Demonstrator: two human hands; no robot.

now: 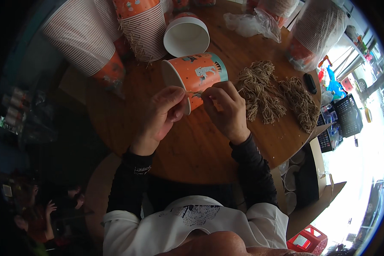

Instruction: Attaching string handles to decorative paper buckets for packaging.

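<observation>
- The paper cup (pixel 198 77) is lying on its side on the round wooden table (pixel 200 149), its open mouth facing the person's left, and both hands are working at its rim.
- The left hand (pixel 162 115) is pinching the rim, thumb and fingers pressed together on it.
- The right hand (pixel 226 111) is pinching a short piece of brown string (pixel 197 93) right at the rim, fingertips closed on it.
- The cup is looking light and thin-walled; it is likely denting under a hard squeeze, so the stiffer rolled rim is probably the safest place to hold it.
- The string is looking limp, light and rough, best taken near its end between two fingertips.
- Bundles of the same string (pixel 273 91) are lying loose on the table, just to the right of the right hand.
- A white cup (pixel 186 36) is standing upright behind the orange one, showing nothing inside.
- Tall stacks of nested cups (pixel 143 25) are leaning at the far edge, some with string handles hanging out; others are sitting in clear plastic bags (pixel 315 34).
</observation>
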